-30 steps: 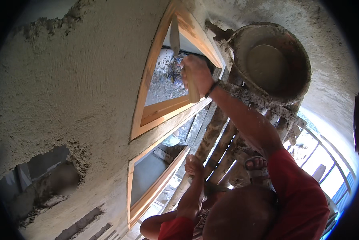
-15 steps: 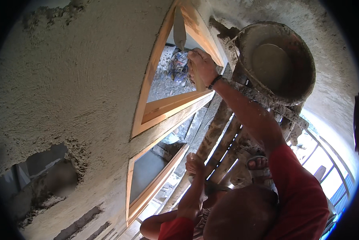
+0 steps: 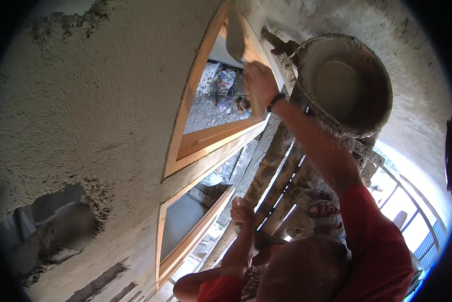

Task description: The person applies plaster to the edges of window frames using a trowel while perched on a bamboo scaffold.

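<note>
My right hand (image 3: 261, 84), with a dark band at its wrist, is closed round the handle of a trowel (image 3: 235, 40). The trowel's blade points up and away, in front of the upper wooden window frame (image 3: 213, 136). Whether the blade touches the wood I cannot tell. Lower down, my left hand (image 3: 242, 210) is a closed fist above the planks; what it holds, if anything, is hidden. To the right of my right hand stands a mortar-crusted tub (image 3: 387, 95) with wet grey mortar (image 3: 339, 83) in its bottom.
A rough plastered wall (image 3: 100, 100) fills the left, with a ragged hole (image 3: 60, 216) in it. A second wooden frame (image 3: 161, 241) sits below the first. Gapped wooden planks (image 3: 273, 166) lie under me, near my sandalled foot (image 3: 324, 209). A curved railing (image 3: 412, 201) stands at right.
My right hand has shifted slightly right, and the trowel blade has turned and moved right along the window frame. My left hand keeps nearly the same place. The view has tilted a little.
</note>
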Demonstrator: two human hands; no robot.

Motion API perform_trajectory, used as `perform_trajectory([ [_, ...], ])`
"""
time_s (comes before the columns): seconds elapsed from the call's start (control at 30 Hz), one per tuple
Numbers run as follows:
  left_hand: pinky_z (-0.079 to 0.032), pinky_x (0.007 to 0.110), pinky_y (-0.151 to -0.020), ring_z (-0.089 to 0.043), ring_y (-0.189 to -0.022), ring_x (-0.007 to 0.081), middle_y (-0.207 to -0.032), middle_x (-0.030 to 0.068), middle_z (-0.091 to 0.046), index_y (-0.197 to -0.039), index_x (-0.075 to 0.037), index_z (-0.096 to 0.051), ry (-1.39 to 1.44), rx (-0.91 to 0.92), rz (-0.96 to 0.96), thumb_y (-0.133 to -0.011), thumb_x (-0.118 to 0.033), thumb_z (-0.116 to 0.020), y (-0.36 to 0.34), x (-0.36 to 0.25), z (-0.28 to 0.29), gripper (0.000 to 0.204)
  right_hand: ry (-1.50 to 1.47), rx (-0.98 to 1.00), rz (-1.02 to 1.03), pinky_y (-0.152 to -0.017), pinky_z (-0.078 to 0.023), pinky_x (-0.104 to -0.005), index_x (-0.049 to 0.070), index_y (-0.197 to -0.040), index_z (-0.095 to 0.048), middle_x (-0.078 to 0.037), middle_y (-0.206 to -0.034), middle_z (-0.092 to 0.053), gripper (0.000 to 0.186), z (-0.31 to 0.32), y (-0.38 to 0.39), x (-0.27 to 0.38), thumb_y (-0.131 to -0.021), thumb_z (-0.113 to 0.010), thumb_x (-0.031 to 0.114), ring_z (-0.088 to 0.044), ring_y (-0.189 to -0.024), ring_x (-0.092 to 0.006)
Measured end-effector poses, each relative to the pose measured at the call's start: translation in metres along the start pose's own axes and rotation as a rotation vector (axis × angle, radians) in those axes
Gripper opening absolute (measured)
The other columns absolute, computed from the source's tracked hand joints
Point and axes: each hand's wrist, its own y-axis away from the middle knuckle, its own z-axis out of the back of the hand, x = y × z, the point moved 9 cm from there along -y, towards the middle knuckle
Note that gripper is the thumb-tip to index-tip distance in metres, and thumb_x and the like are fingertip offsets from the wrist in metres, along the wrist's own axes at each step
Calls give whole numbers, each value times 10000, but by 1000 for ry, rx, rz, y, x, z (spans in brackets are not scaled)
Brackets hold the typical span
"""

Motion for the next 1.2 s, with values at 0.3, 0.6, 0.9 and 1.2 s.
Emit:
perform_trajectory([
  [0.3,-469,510,-716,-642,-759,378,-789,179,-684,-973,-132,-705,11,-29,-43,-904,-368,-577,0,3,-11,277,495,70,259,-473,-491,-318,13,-1074,-526,-114,-758,-617,240,11,122,58,-950,-568,215,-593,-534,-157],
  [0.6,-459,483,-773,-635,-831,351,-865,140,-699,-998,-114,-712,42,-52,-59,-915,-357,-572,-5,10,-19,293,1773,15,802,-746,-523,-469,49,-1163,-549,-214,-890,-670,368,62,79,234,-862,-631,244,-670,-816,-365],
  [0.9,-459,492,-788,-631,-834,362,-924,151,-703,-1014,-100,-707,30,-79,-64,-905,-361,-575,-3,9,-7,313,1758,107,728,-797,-502,-502,37,-1071,-570,-225,-865,-658,292,35,36,220,-796,-614,125,-643,-861,-411],
  [1.2,-456,498,-792,-634,-840,361,-910,158,-701,-1047,-106,-698,53,-19,-39,-901,-359,-565,0,8,-7,321,1835,134,502,-754,-523,-468,12,-1065,-590,-211,-845,-673,288,22,22,224,-805,-626,131,-670,-829,-377],
])
